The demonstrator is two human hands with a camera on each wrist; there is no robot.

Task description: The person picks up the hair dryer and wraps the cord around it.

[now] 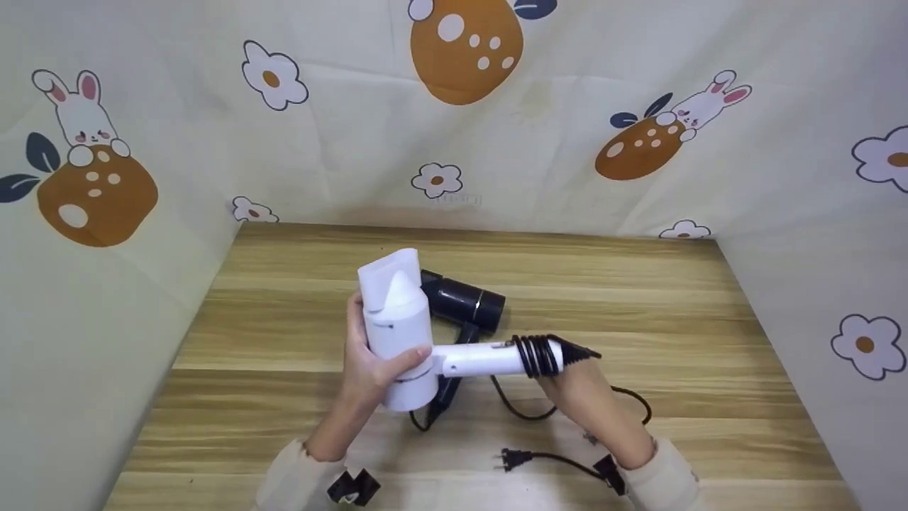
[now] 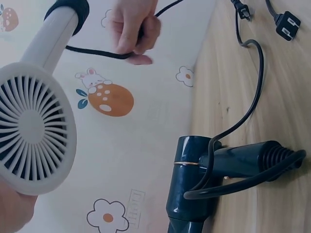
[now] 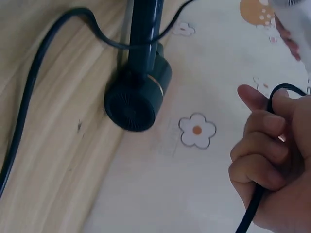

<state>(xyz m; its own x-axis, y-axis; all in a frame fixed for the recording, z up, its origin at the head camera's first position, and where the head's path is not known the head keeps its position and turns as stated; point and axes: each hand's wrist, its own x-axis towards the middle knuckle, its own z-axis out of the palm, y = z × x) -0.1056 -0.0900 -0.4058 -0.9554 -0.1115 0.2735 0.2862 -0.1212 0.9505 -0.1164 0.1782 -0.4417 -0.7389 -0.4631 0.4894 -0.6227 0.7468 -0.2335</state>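
Note:
A white hair dryer point(image 1: 397, 333) with a flat nozzle is held over the table, its body gripped by my left hand point(image 1: 365, 372) with the thumb across the front. Its handle points right, and black cord point(image 1: 537, 356) is wound in several turns round the handle's end. My right hand point(image 1: 587, 397) is just past that end. In the right wrist view its fingers curl round the black cord point(image 3: 252, 208). The round slatted vent point(image 2: 31, 126) of the white dryer faces the left wrist camera, with the left hand partly visible below it.
Behind the white dryer, a dark hair dryer point(image 1: 461, 301) lies on the wooden table point(image 1: 284, 284), its cord point(image 1: 525, 415) looping right. A black two-pin plug point(image 1: 516, 459) is near the front. In the left wrist view a second plug point(image 2: 243, 9) shows. Patterned cloth point(image 1: 355, 142) encloses the table's back and sides.

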